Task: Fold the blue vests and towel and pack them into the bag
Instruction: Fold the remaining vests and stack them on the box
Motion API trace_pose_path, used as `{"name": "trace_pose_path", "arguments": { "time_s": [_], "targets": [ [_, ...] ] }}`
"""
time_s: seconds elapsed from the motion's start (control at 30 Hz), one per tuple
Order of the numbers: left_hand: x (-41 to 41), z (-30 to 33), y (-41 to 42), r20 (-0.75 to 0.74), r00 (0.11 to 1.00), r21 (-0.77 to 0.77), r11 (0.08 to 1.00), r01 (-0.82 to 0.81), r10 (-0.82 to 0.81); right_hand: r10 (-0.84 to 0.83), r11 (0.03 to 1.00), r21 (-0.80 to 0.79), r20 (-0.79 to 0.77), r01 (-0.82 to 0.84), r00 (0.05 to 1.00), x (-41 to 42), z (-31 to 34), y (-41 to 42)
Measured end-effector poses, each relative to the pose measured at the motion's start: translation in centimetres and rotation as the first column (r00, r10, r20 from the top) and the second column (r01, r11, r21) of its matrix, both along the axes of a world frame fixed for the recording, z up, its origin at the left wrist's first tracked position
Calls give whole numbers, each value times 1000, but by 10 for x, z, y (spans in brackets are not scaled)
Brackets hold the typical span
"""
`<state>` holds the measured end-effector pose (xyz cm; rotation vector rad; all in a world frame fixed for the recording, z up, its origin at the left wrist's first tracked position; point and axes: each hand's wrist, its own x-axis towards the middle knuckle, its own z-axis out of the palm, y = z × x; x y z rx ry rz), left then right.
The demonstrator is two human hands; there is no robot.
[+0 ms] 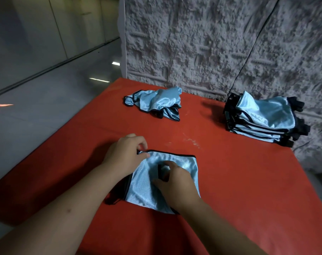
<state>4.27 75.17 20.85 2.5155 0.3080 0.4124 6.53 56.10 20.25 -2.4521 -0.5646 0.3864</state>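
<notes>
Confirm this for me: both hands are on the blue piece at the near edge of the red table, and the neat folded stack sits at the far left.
Wrong side. The head view shows the folded stack at the far right of the red table; the far left holds a crumpled vest. Both the left hand and right hand are on the blue piece.

A red table [239, 181] stands against a rough grey wall [202, 43] — glossy floor [36, 98] at left.
</notes>
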Motion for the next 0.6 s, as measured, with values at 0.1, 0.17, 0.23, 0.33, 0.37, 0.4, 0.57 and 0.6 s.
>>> {"name": "trace_pose_path", "arguments": {
  "time_s": [0.1,0.17,0.23,0.33,0.37,0.4,0.57,0.6],
  "targets": [
    [-2,-4,-2,-8,969,-65,967,247,-249,15,1000,-20,-34,-15,999,3,-6,5],
    [-8,-13,-3,-126,942,-229,933,277,-311,61,997,-40,-30,-62,998,3,-8,7],
    [-12,-17,-1,-188,928,-280,923,263,-322,75,997,-7,-58,-75,995,7,-8,7],
    [-14,-12,5,-275,906,-288,927,242,-322,77,991,122,-160,-57,984,15,-3,2],
    [-13,-11,7,-304,896,-296,926,235,-325,87,981,190,-213,-47,973,18,0,0],
    [-13,-10,9,-331,886,-293,928,232,-326,105,966,255,-252,-39,962,20,3,-2],
    [-9,-4,10,-275,885,-318,904,284,-375,63,971,237,-123,-33,990,21,7,-6],
    [-8,-2,11,-272,883,-341,897,282,-381,50,968,251,-193,0,980,21,5,-8]
  ]
}}
